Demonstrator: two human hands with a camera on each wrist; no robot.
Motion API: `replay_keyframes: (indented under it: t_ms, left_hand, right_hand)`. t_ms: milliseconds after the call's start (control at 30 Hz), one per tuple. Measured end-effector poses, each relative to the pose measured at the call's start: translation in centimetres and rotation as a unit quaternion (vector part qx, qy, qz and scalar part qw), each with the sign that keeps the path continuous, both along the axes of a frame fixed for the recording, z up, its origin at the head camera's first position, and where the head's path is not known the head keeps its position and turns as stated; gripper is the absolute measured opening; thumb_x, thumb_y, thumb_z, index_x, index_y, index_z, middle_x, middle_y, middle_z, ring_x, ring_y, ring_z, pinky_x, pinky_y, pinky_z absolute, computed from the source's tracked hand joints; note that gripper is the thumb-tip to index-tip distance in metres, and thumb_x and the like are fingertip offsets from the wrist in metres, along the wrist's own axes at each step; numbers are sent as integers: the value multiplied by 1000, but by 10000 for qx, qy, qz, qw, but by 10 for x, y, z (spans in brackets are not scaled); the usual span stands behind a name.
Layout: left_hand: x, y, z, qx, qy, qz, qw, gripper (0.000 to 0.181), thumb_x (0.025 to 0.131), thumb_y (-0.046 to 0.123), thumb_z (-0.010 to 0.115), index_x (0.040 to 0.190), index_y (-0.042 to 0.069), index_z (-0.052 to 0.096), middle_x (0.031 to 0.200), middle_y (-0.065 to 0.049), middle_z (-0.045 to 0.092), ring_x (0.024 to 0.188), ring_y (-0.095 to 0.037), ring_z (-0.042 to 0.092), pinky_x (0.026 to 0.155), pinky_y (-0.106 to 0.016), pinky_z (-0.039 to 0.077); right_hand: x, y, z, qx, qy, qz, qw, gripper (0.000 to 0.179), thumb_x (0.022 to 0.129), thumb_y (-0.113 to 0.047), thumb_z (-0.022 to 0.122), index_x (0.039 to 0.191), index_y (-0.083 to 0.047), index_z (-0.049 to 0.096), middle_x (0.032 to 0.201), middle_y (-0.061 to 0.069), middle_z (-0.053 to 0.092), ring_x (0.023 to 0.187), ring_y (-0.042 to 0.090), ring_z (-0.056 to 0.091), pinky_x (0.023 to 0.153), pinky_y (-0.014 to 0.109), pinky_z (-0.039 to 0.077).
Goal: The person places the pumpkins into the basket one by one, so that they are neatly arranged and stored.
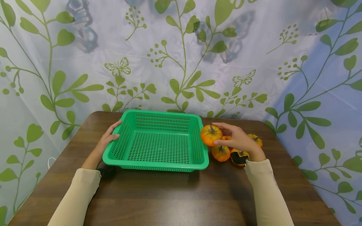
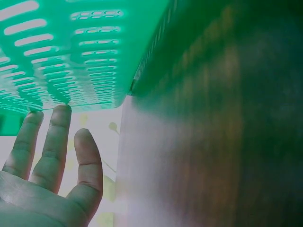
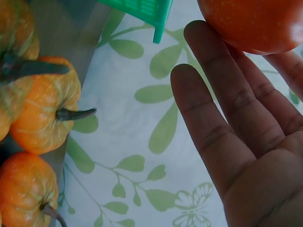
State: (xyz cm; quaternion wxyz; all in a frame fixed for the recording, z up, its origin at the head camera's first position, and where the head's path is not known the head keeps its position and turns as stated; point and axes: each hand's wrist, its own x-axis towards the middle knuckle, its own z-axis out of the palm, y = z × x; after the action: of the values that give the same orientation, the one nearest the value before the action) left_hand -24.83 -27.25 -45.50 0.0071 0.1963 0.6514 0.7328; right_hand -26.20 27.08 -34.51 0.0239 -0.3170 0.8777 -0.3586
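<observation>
A green plastic basket (image 1: 159, 147) with slotted walls stands on the table, nothing inside it. At its left rim rests my left hand (image 1: 106, 139), thumb and a finger over the edge. In the left wrist view, three fairly straight fingers (image 2: 57, 146) reach up to the basket's slotted underside (image 2: 90, 52). My right hand (image 1: 236, 136) holds a small orange pumpkin (image 1: 211, 135) between thumb and fingers, raised beside the basket's right rim. Seen from the right wrist, the pumpkin's smooth base (image 3: 255, 23) lies against the fingertips, while one finger (image 3: 203, 109) stands apart from it.
Below and right of the right hand, several more small pumpkins (image 1: 220, 153) sit on the brown wooden table (image 1: 158, 197). One pumpkin (image 1: 239, 157) has a black patch in view. A leaf-patterned cloth (image 1: 181, 62) hangs behind the table's far edge.
</observation>
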Motion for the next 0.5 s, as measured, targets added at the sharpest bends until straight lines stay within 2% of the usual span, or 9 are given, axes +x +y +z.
replay_keyframes:
  t_ms: [333,400,500]
  left_hand:
    - [-5,0,-2,388,253,-247,9986,56,111,3,38,156,33,50,147,11,54,123,-8,63,92,-23,56]
    - [-5,1,-1,421,261,-248,9985,56,110,2,37,156,33,50,147,11,55,123,-8,63,92,-24,56]
    - [-3,1,-1,238,144,-123,9995,55,111,5,39,158,32,47,148,9,51,122,-7,62,92,-23,56]
  right_hand:
    - [-9,-19,10,-76,-188,367,9991,68,97,-11,82,156,2,53,152,24,59,132,41,65,111,62,48]
    - [-11,-23,11,-69,-216,419,9989,69,97,-12,83,157,2,52,151,22,60,132,40,65,111,61,48]
    - [-15,-28,12,-65,-257,432,9987,71,95,-11,84,158,1,52,150,20,62,132,38,65,110,60,49]
